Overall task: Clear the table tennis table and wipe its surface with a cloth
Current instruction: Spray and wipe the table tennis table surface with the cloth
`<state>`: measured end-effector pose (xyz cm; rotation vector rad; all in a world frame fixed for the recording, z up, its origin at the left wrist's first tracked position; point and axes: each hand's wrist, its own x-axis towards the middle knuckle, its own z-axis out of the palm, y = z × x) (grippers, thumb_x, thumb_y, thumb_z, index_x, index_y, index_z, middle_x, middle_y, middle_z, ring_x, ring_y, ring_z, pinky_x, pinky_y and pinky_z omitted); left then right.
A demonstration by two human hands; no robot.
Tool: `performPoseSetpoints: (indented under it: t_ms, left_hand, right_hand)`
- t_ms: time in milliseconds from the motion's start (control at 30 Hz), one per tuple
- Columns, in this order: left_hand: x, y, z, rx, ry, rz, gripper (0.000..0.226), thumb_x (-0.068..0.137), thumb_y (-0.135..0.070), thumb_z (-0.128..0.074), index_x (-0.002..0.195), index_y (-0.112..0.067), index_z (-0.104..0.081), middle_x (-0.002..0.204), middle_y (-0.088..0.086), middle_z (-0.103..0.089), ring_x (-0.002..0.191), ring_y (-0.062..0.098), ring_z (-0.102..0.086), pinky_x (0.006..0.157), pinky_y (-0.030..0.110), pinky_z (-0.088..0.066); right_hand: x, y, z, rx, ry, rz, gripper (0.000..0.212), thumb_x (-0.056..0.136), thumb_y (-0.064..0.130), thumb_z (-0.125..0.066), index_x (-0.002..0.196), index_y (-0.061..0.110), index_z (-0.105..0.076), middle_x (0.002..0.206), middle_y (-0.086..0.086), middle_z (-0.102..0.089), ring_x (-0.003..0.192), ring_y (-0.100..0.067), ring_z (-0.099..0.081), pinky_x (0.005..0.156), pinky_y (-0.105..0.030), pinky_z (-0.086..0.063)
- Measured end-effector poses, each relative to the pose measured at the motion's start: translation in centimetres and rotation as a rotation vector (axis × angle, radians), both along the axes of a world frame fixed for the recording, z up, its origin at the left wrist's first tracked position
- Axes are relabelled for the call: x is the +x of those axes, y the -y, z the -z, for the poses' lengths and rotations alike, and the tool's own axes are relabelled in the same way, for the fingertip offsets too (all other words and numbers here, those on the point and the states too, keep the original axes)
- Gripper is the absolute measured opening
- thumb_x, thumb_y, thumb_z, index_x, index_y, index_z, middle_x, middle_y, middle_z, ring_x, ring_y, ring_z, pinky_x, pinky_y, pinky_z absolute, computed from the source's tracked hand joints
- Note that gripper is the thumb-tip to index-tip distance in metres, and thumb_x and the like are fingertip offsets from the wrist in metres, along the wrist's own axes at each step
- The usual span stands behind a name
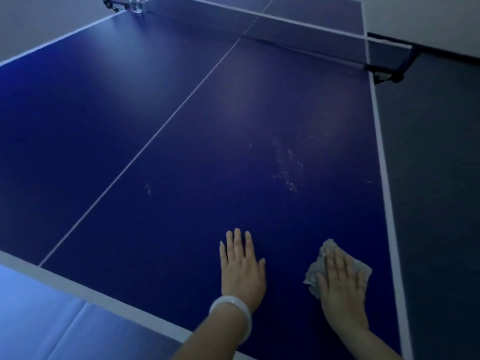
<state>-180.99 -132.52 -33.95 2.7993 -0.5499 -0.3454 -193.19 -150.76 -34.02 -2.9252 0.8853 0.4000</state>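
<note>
The blue table tennis table [181,152] fills the head view, with a white centre line and white edge lines. My right hand [340,281] lies flat with straight fingers on a crumpled grey cloth [315,271], pressing it onto the table near the right edge. My left hand [241,266] rests flat on the bare surface to the left of the cloth, fingers straight, a white bangle on its wrist. Pale smears and droplets [285,167] mark the surface beyond my right hand.
The net [259,24] crosses the far end, clamped by a black post [387,71] on the right. A clear glass object [136,6] stands by the net's left post. The near table edge [78,287] runs diagonally at lower left, dark floor lies to the right.
</note>
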Motion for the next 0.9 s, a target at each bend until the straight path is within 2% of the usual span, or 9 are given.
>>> performPoseSetpoints:
  t_ms: [33,133,233,300,400,533,767,833,900]
  left_hand:
    - [-1.7,1.6,0.1,0.003,-0.009,-0.023,0.07,0.101,-0.05,-0.019,0.154,-0.014,0.009,0.161,0.012,0.019,0.147,0.029,0.023,0.119,0.046,0.015]
    - [-5.6,4.9,0.4,0.042,-0.021,-0.102,0.072,0.1,-0.053,-0.013,0.152,-0.012,0.014,0.157,0.015,0.026,0.144,0.031,0.028,0.116,0.048,0.021]
    - [-6.9,6.1,1.0,0.127,0.038,-0.157,0.074,0.093,-0.055,0.008,0.149,-0.008,0.02,0.156,0.017,0.028,0.144,0.034,0.027,0.116,0.052,0.019]
    - [-6.8,6.3,1.3,0.138,0.07,-0.187,0.075,0.09,-0.053,0.012,0.15,-0.008,0.018,0.158,0.017,0.022,0.146,0.034,0.023,0.117,0.052,0.015]
    - [-6.7,6.4,1.8,0.142,0.087,-0.194,0.072,0.095,-0.054,0.003,0.152,-0.01,0.015,0.16,0.015,0.019,0.147,0.032,0.021,0.119,0.051,0.012]
    - [-6.8,6.5,1.6,0.14,0.097,-0.202,0.07,0.096,-0.053,0.001,0.151,-0.013,0.016,0.16,0.014,0.02,0.147,0.029,0.023,0.119,0.049,0.013]
    - [-6.8,6.4,1.8,0.115,0.09,-0.213,0.072,0.093,-0.055,0.003,0.152,-0.014,0.015,0.159,0.011,0.023,0.145,0.026,0.027,0.119,0.049,0.013]
    - [-6.8,6.5,1.7,0.11,0.084,-0.219,0.072,0.095,-0.054,-0.002,0.153,-0.013,0.008,0.161,0.013,0.016,0.147,0.027,0.021,0.119,0.05,0.009]
    - [-6.7,6.7,1.1,0.119,0.05,-0.213,0.071,0.097,-0.051,-0.016,0.154,-0.01,-0.013,0.162,0.016,-0.004,0.15,0.03,0.001,0.118,0.049,-0.004]
  right_hand:
    - [-0.8,-0.3,-0.2,-0.003,0.022,-0.042,0.079,0.078,0.054,0.038,0.148,0.02,0.025,0.159,-0.001,0.027,0.146,-0.017,0.026,0.12,-0.049,0.005]
    - [-4.4,-0.4,-0.9,0.037,0.086,-0.182,0.069,0.099,0.048,0.009,0.155,0.015,-0.016,0.162,-0.006,-0.014,0.149,-0.021,-0.008,0.117,-0.051,-0.012]
    - [-8.0,1.4,-1.0,0.066,0.131,-0.27,0.062,0.103,0.046,-0.002,0.153,0.016,-0.022,0.156,-0.005,-0.033,0.143,-0.022,-0.026,0.11,-0.051,-0.024]
    - [-9.4,2.8,-0.8,0.068,0.14,-0.337,0.063,0.103,0.045,-0.004,0.153,0.015,-0.027,0.156,-0.005,-0.034,0.143,-0.022,-0.028,0.108,-0.051,-0.026]
    - [-10.3,4.4,-0.6,0.045,0.148,-0.463,0.062,0.103,0.045,-0.005,0.15,0.018,-0.035,0.158,-0.002,-0.029,0.146,-0.02,-0.024,0.109,-0.05,-0.025]
    - [-9.3,6.2,-0.2,0.042,0.14,-0.545,0.063,0.103,0.045,-0.006,0.148,0.017,-0.039,0.157,-0.002,-0.031,0.144,-0.02,-0.026,0.108,-0.05,-0.026]
    - [-3.0,8.1,0.6,0.08,0.168,-0.688,0.061,0.103,0.045,-0.008,0.151,0.016,-0.032,0.161,-0.002,-0.022,0.148,-0.023,-0.023,0.111,-0.052,-0.023]
    - [-0.7,8.2,0.8,0.084,0.186,-0.753,0.06,0.103,0.046,-0.009,0.153,0.018,-0.027,0.163,-0.001,-0.017,0.149,-0.022,-0.019,0.113,-0.052,-0.02]
    - [1.4,8.0,0.8,0.089,0.183,-0.795,0.06,0.103,0.046,-0.009,0.154,0.018,-0.026,0.163,0.0,-0.015,0.149,-0.021,-0.019,0.114,-0.051,-0.019]
